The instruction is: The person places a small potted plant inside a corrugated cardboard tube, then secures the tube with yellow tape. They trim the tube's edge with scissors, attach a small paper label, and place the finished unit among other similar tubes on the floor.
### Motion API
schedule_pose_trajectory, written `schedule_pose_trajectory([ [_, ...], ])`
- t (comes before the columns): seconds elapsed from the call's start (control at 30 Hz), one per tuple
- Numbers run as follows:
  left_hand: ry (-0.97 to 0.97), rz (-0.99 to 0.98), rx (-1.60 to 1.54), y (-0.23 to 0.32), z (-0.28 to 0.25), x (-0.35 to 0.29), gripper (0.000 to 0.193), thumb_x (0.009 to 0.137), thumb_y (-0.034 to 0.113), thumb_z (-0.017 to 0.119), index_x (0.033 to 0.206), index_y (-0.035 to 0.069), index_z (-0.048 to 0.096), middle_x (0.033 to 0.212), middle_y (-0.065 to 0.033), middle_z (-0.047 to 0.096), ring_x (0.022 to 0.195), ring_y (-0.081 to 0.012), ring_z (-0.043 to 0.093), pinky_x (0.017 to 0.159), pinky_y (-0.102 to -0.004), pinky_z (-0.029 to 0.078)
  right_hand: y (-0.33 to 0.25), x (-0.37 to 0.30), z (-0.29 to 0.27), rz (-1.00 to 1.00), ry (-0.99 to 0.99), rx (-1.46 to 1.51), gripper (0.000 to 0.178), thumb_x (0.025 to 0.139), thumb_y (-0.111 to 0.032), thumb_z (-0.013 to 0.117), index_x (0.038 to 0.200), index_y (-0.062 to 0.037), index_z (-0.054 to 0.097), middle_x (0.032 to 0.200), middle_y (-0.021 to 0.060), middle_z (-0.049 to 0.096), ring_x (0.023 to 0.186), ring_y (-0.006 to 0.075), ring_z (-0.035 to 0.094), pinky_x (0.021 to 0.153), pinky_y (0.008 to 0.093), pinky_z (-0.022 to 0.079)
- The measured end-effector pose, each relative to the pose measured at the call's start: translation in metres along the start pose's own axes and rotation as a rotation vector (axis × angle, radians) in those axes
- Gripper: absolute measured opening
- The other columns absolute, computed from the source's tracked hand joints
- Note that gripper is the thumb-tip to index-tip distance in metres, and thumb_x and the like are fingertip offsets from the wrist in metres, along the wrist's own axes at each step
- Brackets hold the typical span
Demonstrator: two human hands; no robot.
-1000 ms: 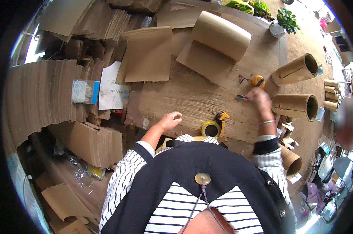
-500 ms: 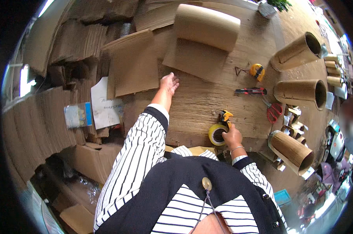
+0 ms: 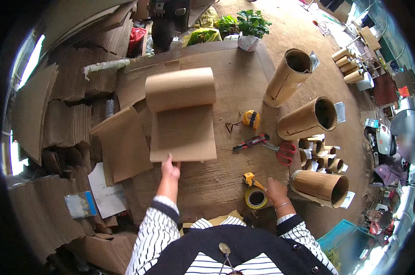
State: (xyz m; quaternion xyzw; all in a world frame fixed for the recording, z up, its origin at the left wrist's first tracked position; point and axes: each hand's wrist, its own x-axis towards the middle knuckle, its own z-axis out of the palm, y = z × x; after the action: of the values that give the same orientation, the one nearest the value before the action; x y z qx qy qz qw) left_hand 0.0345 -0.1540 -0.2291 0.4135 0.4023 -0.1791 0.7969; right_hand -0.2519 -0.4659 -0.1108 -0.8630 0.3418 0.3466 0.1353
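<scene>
A roll of brown corrugated cardboard (image 3: pixel 182 89) lies toward the far side of the wooden table (image 3: pixel 235 82), its loose flap (image 3: pixel 183 135) stretched toward me. My left hand (image 3: pixel 170 170) is closed on the flap's near edge, thumb on top, the other fingers partly hidden. Near the table's front edge, my right hand (image 3: pixel 277 191) grips the handle of a tape dispenser (image 3: pixel 249 179) loaded with a roll of yellow tape (image 3: pixel 256 198). Beyond that hand lie a red and black utility knife (image 3: pixel 251 143), red-handled scissors (image 3: pixel 285 153) and a yellow tape measure (image 3: pixel 251 119).
A flat cardboard sheet (image 3: pixel 122 146) lies left of the flap. Stacked cardboard (image 3: pixel 47 201) fills the left side. Cardboard tubes (image 3: pixel 287 78) stand along the right edge, with several smaller rolls (image 3: pixel 317 153) among them. A potted plant (image 3: pixel 252 27) is at the far edge.
The view has shifted, showing more of the far side. My left hand has reached the flap and gripped its near edge; the flap now lies straighter. My right hand stays on the dispenser.
</scene>
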Motion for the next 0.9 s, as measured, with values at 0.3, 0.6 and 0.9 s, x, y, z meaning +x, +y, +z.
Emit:
schedule_pose_trajectory([
  [0.3,-0.215,-0.483,0.589,0.026,-0.075,-0.102,0.034,0.095,0.036,0.056,0.082,0.005,0.062,0.065,-0.0037,0.061,0.056,-0.0181,0.061,0.050,-0.0298,0.049,-0.099,0.072,-0.056,-0.374,0.299,0.310,0.040,0.082,-0.032,0.066,0.116,-0.0135,0.057,0.104,0.0121,0.065,0.094,0.0320,0.063,0.077,0.0429,0.052],
  [0.6,-0.483,1.037,1.721,-0.018,0.035,0.030,0.034,0.079,0.021,0.067,0.112,0.012,0.064,0.118,-0.0144,0.056,0.105,-0.0375,0.054,0.092,-0.0484,0.044,-0.158,0.293,-0.118,-0.378,0.577,0.847,0.026,0.084,-0.015,0.060,0.106,-0.0017,0.064,0.089,0.0137,0.070,0.080,0.0197,0.067,0.072,0.0316,0.052],
  [0.9,-0.235,1.012,1.988,-0.022,0.070,0.055,0.036,0.084,0.028,0.064,0.116,0.011,0.062,0.127,-0.0182,0.051,0.118,-0.0402,0.046,0.099,-0.0553,0.037,-0.145,0.511,-0.248,-0.046,0.703,1.562,0.012,0.090,-0.014,0.049,0.090,-0.0098,0.060,0.073,0.0068,0.062,0.057,0.0197,0.060,0.047,0.0339,0.046],
])
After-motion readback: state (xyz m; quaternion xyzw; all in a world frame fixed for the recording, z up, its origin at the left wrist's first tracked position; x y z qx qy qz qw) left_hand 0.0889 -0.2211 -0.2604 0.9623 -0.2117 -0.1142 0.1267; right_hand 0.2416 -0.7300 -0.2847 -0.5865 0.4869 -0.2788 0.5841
